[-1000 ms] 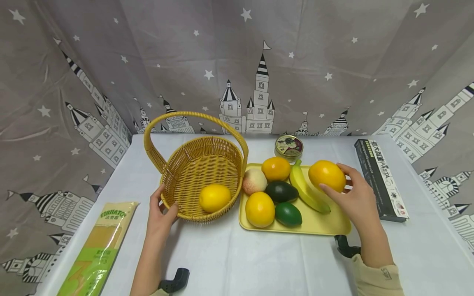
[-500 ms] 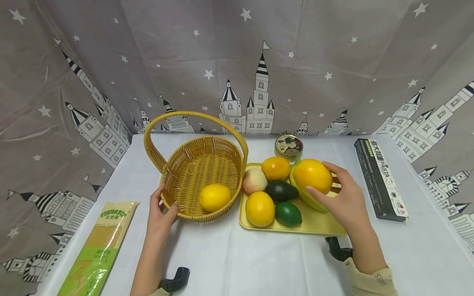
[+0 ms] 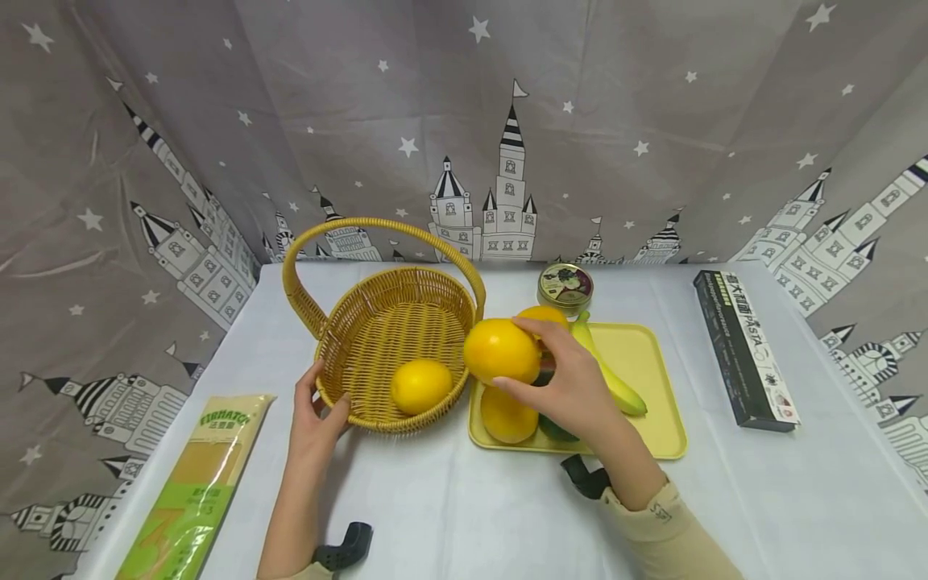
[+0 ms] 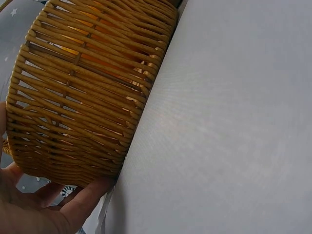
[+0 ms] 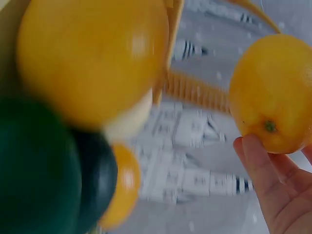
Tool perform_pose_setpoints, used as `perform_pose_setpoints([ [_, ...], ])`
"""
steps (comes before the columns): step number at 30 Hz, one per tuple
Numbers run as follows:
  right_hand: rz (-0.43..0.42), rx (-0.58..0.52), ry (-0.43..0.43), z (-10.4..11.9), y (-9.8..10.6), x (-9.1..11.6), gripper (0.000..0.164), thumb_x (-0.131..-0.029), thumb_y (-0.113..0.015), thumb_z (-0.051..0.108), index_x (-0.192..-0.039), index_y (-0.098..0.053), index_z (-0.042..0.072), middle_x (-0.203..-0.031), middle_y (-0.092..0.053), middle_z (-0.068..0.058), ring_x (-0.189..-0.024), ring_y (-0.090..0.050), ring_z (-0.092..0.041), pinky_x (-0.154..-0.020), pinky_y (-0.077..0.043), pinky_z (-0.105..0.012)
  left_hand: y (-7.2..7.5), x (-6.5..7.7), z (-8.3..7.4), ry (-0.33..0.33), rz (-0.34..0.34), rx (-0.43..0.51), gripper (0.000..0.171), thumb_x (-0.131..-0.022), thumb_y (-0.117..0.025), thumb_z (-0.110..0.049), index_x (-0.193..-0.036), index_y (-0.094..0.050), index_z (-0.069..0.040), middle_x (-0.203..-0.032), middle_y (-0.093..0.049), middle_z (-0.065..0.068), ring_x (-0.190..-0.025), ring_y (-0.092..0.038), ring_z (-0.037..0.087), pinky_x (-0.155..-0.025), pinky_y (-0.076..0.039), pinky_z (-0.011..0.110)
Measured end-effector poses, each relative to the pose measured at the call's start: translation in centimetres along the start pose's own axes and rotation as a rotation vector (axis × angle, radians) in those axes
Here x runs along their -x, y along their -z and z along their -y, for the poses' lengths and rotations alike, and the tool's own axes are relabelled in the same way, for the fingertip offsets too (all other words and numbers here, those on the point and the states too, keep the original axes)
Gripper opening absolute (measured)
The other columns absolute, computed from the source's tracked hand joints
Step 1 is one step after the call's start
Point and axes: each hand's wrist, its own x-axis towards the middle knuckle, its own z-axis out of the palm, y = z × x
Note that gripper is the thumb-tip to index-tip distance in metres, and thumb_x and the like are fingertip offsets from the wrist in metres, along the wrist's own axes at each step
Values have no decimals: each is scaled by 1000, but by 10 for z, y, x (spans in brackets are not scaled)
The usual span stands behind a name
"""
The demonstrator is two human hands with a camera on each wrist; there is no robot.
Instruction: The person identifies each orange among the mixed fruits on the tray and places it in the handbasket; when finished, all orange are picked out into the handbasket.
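My right hand (image 3: 573,383) holds an orange (image 3: 502,352) by its right side, thumb below and fingers above. In the head view it is over the left end of the yellow tray (image 3: 656,379), close to the basket's right rim. The right wrist view shows the held orange (image 5: 275,92) with its green stem mark. My left hand (image 3: 315,419) grips the near left rim of a wicker basket (image 3: 384,322) with a tall handle. A yellow oval fruit (image 3: 421,387) lies in that basket. In the left wrist view, fingers (image 4: 85,202) press against the woven side (image 4: 83,97).
On the tray are a banana (image 3: 623,391), more oranges (image 3: 510,416) and dark green fruit (image 3: 558,428), partly hidden by my right hand. A round tin (image 3: 565,286) stands behind. A black pasta box (image 3: 747,354) lies right, a green pasta packet (image 3: 196,483) left.
My right hand has carried the orange leftward, from above the tray's right part past the banana to beside the basket. My left hand and the basket have stayed in place.
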Motion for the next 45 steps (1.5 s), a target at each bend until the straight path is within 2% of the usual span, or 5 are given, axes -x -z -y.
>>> perform_pose_setpoints([
  [5,63,-65,37,7,-31,-14,69,-76,-80,43,-135,-52,22,-125,-53,8,-106,-55,-10,-83,-53,-26,0,-1,2,2,5,-10,74,-96,-52,-10,-155,-12,-27,-156,-14,14,-138,-29,35,-79,-50,16],
  [10,114,-81,88,18,-61,-25,69,-76,-80,42,-136,-50,24,-124,-52,9,-104,-53,-8,-83,-52,-28,1,-1,1,30,13,-17,73,-96,-51,-11,-155,-11,-28,-156,-15,13,-136,-32,34,-77,-50,14],
  [21,183,106,187,35,-123,-47,70,-76,-76,49,-136,-52,23,-126,-55,6,-105,-54,-9,-86,-49,-28,1,-2,2,20,23,-17,73,-96,-51,-12,-155,-11,-28,-157,-15,10,-137,-29,34,-75,-47,10],
  [36,263,301,202,43,-158,-83,69,-78,-75,47,-136,-53,19,-127,-56,0,-107,-54,-15,-86,-48,-30,3,-2,1,9,2,-15,72,-95,-53,-12,-154,-15,-25,-155,-17,12,-136,-31,35,-75,-47,10],
  [45,361,417,152,33,-175,-89,68,-77,-73,52,-134,-55,21,-118,-57,-1,-95,-57,-14,-74,-50,-28,2,-3,2,17,2,-34,72,-94,-53,-11,-154,-17,-25,-155,-17,13,-137,-29,35,-77,-48,11],
])
